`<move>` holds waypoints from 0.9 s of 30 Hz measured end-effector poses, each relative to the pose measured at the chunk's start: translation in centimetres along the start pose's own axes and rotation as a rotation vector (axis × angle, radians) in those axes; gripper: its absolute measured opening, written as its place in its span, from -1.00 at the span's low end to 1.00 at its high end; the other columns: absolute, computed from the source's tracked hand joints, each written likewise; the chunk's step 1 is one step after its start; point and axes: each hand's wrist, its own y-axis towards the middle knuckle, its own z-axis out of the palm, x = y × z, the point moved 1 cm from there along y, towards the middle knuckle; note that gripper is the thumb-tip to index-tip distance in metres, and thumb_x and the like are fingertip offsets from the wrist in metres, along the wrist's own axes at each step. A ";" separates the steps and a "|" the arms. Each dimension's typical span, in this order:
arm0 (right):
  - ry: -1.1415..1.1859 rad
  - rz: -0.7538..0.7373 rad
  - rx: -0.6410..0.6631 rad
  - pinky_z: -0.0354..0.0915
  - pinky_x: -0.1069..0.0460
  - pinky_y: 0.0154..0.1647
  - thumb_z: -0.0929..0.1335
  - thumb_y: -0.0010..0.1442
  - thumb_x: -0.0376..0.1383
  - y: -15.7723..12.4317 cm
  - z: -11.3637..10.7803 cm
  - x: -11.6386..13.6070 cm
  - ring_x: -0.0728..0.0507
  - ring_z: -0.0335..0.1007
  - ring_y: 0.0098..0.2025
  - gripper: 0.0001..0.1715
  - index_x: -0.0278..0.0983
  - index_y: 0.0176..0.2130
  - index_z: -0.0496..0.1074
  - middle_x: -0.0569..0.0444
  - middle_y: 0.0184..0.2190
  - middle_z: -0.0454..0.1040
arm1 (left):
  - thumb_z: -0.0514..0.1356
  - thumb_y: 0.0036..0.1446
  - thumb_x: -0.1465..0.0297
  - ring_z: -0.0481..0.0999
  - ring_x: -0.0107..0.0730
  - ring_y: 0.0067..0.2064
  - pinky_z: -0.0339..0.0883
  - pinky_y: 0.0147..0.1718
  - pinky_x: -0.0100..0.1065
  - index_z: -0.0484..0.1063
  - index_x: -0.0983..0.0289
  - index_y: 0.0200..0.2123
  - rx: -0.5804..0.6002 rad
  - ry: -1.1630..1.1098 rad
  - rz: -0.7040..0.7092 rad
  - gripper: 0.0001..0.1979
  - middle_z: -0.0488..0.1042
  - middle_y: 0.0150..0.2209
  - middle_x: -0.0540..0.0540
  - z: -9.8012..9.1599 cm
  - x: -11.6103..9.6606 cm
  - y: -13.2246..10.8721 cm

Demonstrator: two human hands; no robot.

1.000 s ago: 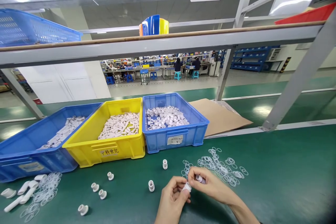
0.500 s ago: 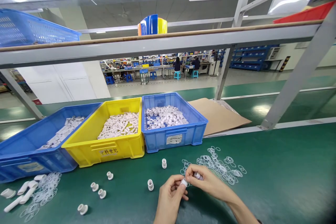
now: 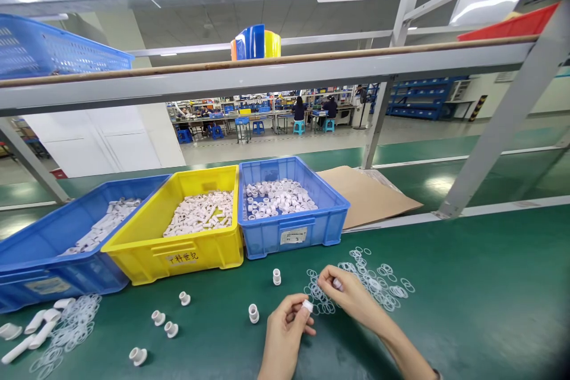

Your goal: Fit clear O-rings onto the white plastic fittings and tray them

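My left hand (image 3: 285,326) is closed, pinching a small white plastic fitting (image 3: 307,306) between thumb and forefinger. Just to its right, my right hand (image 3: 345,291) hovers at the pile of thin clear rings (image 3: 369,279). Its fingers are curled, and a second white fitting (image 3: 338,284) is tucked inside them; whether its fingertips also pinch a ring I cannot tell. Two white fittings stand upright on the green table left of my hands, one nearer (image 3: 253,313) and one farther back (image 3: 276,276).
Three bins line the back: a blue bin (image 3: 293,235), a yellow bin (image 3: 173,258) and another blue bin (image 3: 75,276), each holding white parts. Several flanged fittings (image 3: 138,356) lie at left, near white tubes (image 3: 41,332) and more rings (image 3: 75,326). Brown cardboard (image 3: 369,193) lies behind.
My right hand has drawn apart from my left hand and the fitting there, moving slightly up and away over the rings. My left hand keeps its pinch.
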 end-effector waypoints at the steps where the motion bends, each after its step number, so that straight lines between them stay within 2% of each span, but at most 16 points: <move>1: -0.060 0.006 -0.030 0.16 0.04 -0.35 0.26 0.34 -0.14 0.1 0.0 -0.5 -0.09 0.29 -0.38 -0.70 -0.21 -0.38 0.36 0.17 -0.46 0.38 | 0.25 0.13 0.06 0.50 -0.24 -0.25 0.51 -0.28 -0.24 0.49 0.34 -0.05 -0.001 0.002 0.002 -0.51 0.48 -0.25 0.19 0.0 -0.1 0.0; 6: -0.319 0.071 -0.121 0.12 0.01 -0.41 0.28 0.30 -0.18 0.3 0.3 -2.1 -0.10 0.31 -0.44 -0.85 -0.20 -0.27 0.35 0.16 -0.41 0.40 | 0.25 0.14 0.06 0.49 -0.24 -0.26 0.51 -0.30 -0.26 0.49 0.34 -0.07 -0.010 0.009 -0.001 -0.52 0.47 -0.26 0.19 0.1 -0.2 0.0; 8: -0.280 0.041 -0.111 0.13 0.01 -0.39 0.28 0.32 -0.17 0.2 0.3 -1.5 -0.10 0.31 -0.42 -0.83 -0.19 -0.28 0.36 0.15 -0.40 0.41 | 0.25 0.14 0.07 0.49 -0.25 -0.26 0.51 -0.31 -0.26 0.49 0.34 -0.07 -0.009 0.014 0.003 -0.52 0.47 -0.26 0.19 0.0 -0.2 0.0; 11: -0.077 -0.028 -0.004 0.18 0.03 -0.33 0.27 0.36 -0.13 -0.1 0.3 0.6 -0.10 0.32 -0.35 -0.72 -0.20 -0.35 0.38 0.15 -0.40 0.42 | 0.25 0.15 0.09 0.50 -0.24 -0.25 0.52 -0.32 -0.27 0.48 0.34 -0.06 -0.005 0.022 0.013 -0.54 0.48 -0.24 0.20 0.0 -0.2 0.0; 16: 0.074 -0.055 0.172 0.19 0.06 -0.29 0.34 0.31 -0.15 -0.6 0.5 2.8 -0.09 0.33 -0.30 -0.77 -0.20 -0.33 0.46 0.17 -0.38 0.45 | 0.23 0.16 0.08 0.50 -0.24 -0.26 0.53 -0.35 -0.27 0.48 0.35 -0.07 -0.005 0.038 0.021 -0.54 0.51 -0.23 0.22 -0.1 -0.3 0.1; 23: 0.054 -0.076 0.176 0.17 0.05 -0.33 0.28 0.36 -0.05 -1.0 1.1 2.9 -0.08 0.27 -0.35 -0.63 -0.22 -0.37 0.42 0.14 -0.40 0.39 | 0.25 0.14 0.07 0.50 -0.25 -0.27 0.54 -0.38 -0.29 0.49 0.35 -0.11 0.002 0.042 0.030 -0.55 0.48 -0.27 0.19 0.0 -0.4 0.0; 27: 0.021 -0.122 0.182 0.18 0.04 -0.32 0.26 0.37 -0.01 -1.4 1.4 3.4 -0.09 0.28 -0.34 -0.59 -0.21 -0.35 0.42 0.12 -0.38 0.40 | 0.29 0.11 0.08 0.49 -0.28 -0.26 0.55 -0.34 -0.28 0.48 0.35 -0.14 0.029 -0.071 -0.007 -0.55 0.50 -0.28 0.19 -0.1 -0.8 0.0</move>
